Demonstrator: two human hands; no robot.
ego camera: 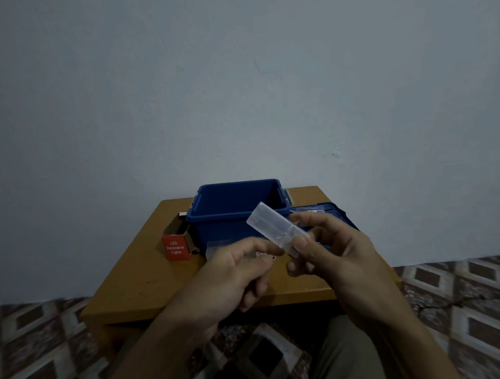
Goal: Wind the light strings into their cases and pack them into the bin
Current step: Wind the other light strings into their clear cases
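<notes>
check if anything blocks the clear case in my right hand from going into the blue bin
Nothing visible does. The right hand holds the clear case up just in front of the blue bin, whose top is open; its lid lies off to the right.

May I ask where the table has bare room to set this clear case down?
The table is bare at front left, between the red box and the near edge. The blue bin, its lid and a plastic bag crowd the middle and right.

A clear oblong case (273, 229) tilts up-left in the air before the open, upright blue bin (216, 223).
</notes>
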